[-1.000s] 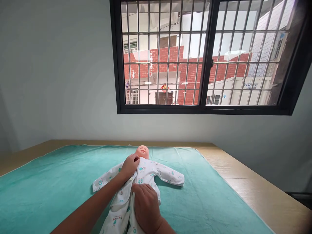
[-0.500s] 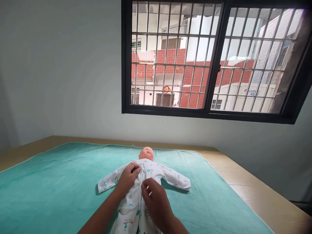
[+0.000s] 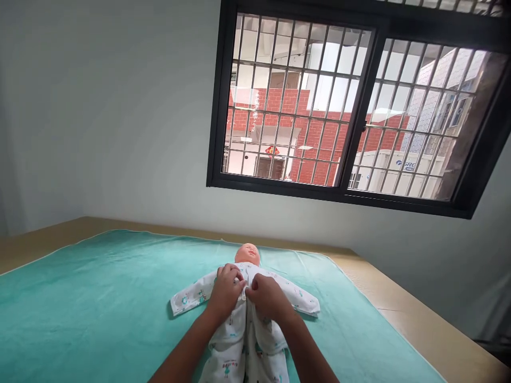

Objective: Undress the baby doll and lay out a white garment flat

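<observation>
A baby doll (image 3: 247,254) lies on its back, head toward the wall, dressed in a white printed baby top (image 3: 187,299) with its sleeves spread wide, and white printed pants (image 3: 227,367). At the chest, my left hand (image 3: 227,290) has its fingers curled and pinches the left edge of the top's front opening. Close beside it, my right hand (image 3: 269,298) pinches the other edge, thumb and forefinger together. A pale round button (image 3: 244,296) shows between the hands; fingers partly hide the placket.
Beneath the doll a turquoise cloth (image 3: 120,308) covers most of a wooden table (image 3: 415,319). The table's far edge meets a grey wall (image 3: 120,117) with a black-framed, barred window (image 3: 275,190).
My right hand has moved up the front of the top to the chest, beside my left hand. My left hand now sits closer to the opening. The view has tilted slightly.
</observation>
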Demonstrator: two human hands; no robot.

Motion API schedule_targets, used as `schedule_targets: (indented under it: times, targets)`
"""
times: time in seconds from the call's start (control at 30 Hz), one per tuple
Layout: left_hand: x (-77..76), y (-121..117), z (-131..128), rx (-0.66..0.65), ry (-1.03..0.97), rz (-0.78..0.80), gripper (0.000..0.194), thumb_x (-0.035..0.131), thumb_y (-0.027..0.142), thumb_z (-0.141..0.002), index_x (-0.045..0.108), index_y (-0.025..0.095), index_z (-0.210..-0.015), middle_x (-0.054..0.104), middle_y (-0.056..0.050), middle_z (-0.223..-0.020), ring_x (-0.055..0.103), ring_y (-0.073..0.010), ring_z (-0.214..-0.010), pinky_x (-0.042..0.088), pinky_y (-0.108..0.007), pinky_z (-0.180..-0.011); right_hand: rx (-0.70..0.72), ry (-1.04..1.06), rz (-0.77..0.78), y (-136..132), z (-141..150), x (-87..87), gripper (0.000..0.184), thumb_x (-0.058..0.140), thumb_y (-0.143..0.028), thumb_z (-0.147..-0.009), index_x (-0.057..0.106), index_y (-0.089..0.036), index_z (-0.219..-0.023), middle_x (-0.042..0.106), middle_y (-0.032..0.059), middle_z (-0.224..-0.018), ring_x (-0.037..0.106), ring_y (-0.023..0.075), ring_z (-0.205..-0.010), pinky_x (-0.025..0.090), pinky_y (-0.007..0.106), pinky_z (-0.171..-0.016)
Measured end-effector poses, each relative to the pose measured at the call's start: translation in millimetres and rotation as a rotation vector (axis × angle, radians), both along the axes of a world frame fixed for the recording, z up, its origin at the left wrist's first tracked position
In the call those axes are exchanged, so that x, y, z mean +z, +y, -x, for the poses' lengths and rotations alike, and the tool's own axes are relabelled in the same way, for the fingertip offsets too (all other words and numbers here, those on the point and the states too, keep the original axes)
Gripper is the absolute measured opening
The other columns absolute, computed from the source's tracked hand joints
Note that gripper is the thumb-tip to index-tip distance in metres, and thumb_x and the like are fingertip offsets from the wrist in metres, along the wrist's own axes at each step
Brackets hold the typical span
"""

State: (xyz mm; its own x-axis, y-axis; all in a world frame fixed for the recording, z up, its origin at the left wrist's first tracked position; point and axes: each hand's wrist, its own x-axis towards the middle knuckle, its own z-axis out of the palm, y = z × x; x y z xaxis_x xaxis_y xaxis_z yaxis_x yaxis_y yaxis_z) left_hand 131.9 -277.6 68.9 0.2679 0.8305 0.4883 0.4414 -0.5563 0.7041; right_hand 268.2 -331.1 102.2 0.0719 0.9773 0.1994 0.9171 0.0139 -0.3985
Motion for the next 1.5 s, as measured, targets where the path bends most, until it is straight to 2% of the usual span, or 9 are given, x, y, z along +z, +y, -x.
schedule_targets:
  times: [0.1,0.27,0.43,0.53,0.63,0.8,1.0,1.23,1.5]
  targets:
    - [2.6,0,0,-0.037,-0.083,0.053,0.006,0.051,0.024,-0.075,0.054,0.020,-0.071,0.059,-0.004,-0.084,0.051,-0.0210,-0.087,0.039,-0.034,-0.082,0.007,0.092,0.003,2,-5,-1.2,0.009,0.053,-0.024,-0.078,0.055,-0.018,-0.072,0.067,0.0033,-0.074,0.056,0.0151,-0.067,0.030,0.024,-0.057]
    - [0.0,6,2,-0.230,-0.209,0.364,0.013,0.051,0.033,-0.074,0.049,0.020,-0.071,0.048,0.005,-0.059,0.043,-0.0121,-0.055,0.033,-0.026,-0.055,-0.090,-0.073,-0.061,4,5,-12.6,0.017,0.050,-0.030,-0.086,0.059,-0.015,-0.088,0.068,0.0105,-0.085,0.061,0.0223,-0.077,0.031,0.029,-0.060]
    - [0.2,6,6,-0.295,-0.284,0.502,0.019,0.056,0.037,-0.068,0.048,0.019,-0.069,0.043,0.008,-0.054,0.036,-0.0082,-0.049,0.026,-0.022,-0.049,-0.019,-0.117,-0.067,4,9,-15.2,0.017,0.046,-0.022,-0.088,0.059,-0.012,-0.092,0.068,0.0145,-0.087,0.062,0.0247,-0.079,0.033,0.031,-0.062]
    - [1.2,4,6,-0.299,-0.306,0.523,0.025,0.060,0.041,-0.065,0.048,0.019,-0.068,0.042,0.008,-0.053,0.035,-0.0074,-0.048,0.025,-0.021,-0.048,0.010,-0.004,-0.086,6,2,-13.0,0.012,0.047,-0.015,-0.082,0.058,-0.015,-0.078,0.067,0.0130,-0.080,0.059,0.0219,-0.074,0.032,0.030,-0.061]
    - [1.7,4,5,-0.293,-0.306,0.543,0.030,0.064,0.045,-0.063,0.047,0.020,-0.066,0.040,0.009,-0.052,0.033,-0.0070,-0.047,0.025,-0.021,-0.048,0.085,0.260,-0.060,12,-10,-12.0,0.017,0.052,-0.015,-0.075,0.049,-0.018,-0.059,0.059,0.0036,-0.062,0.052,0.0149,-0.060,0.030,0.026,-0.055]
    - [2.8,2,4,-0.288,-0.314,0.541,0.027,0.062,0.041,-0.065,0.047,0.019,-0.067,0.039,0.009,-0.053,0.033,-0.0070,-0.049,0.026,-0.022,-0.050,0.190,0.731,0.112,22,-23,-19.4,0.018,0.043,-0.023,-0.078,0.045,-0.020,-0.061,0.047,-0.0054,-0.046,0.041,0.0089,-0.039,0.026,0.021,-0.041]
    - [-0.3,3,2,-0.305,-0.336,0.537,0.023,0.060,0.038,-0.063,0.048,0.019,-0.067,0.040,0.008,-0.055,0.033,-0.0084,-0.052,0.025,-0.023,-0.052,0.203,0.884,0.042,27,-19,-30.2,0.021,0.042,-0.027,-0.078,0.044,-0.020,-0.059,0.040,-0.0071,-0.044,0.035,0.0075,-0.038,0.025,0.021,-0.039]
    - [-2.6,-2,-5,-0.204,-0.267,0.405,0.018,0.055,0.035,-0.066,0.050,0.018,-0.065,0.048,0.005,-0.062,0.044,-0.0133,-0.063,0.033,-0.027,-0.063,0.247,0.953,0.096,29,-21,-33.9,0.017,0.045,-0.027,-0.075,0.048,-0.019,-0.060,0.046,-0.0066,-0.045,0.037,0.0067,-0.035,0.024,0.021,-0.037]
    - [2.5,-8,-6,-0.179,-0.242,0.406,0.016,0.052,0.035,-0.067,0.049,0.019,-0.064,0.048,0.004,-0.060,0.045,-0.0143,-0.063,0.035,-0.027,-0.062,0.287,0.956,0.156,26,-25,-32.1,0.017,0.047,-0.029,-0.074,0.050,-0.018,-0.062,0.051,-0.0055,-0.048,0.041,0.0066,-0.035,0.024,0.020,-0.035]
